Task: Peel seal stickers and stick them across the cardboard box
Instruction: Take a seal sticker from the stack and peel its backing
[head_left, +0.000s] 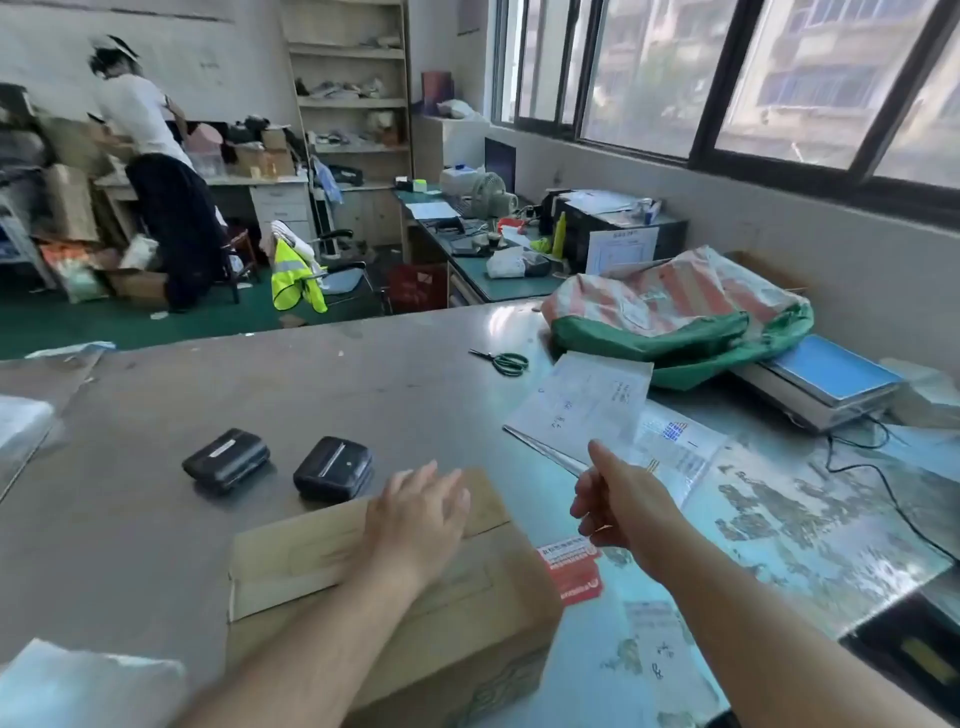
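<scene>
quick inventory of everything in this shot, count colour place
table: one, grey metal, fills the foreground
cardboard box: one, brown, near table edge
small black devices: two, black, side by side beyond the box
scissors: one, green handles, mid-table
white paper: one, white, raised right of the box
red label: one, red, beside the box's right side
sack: one, green with orange-and-white stripes, far right
scale: one, blue top, right of the sack
hi-vis vest: one, yellow, on a chair beyond the table
other person: one, white top, back left
left hand: one, flat on the box top
right hand: one, pinching the white paper
</scene>
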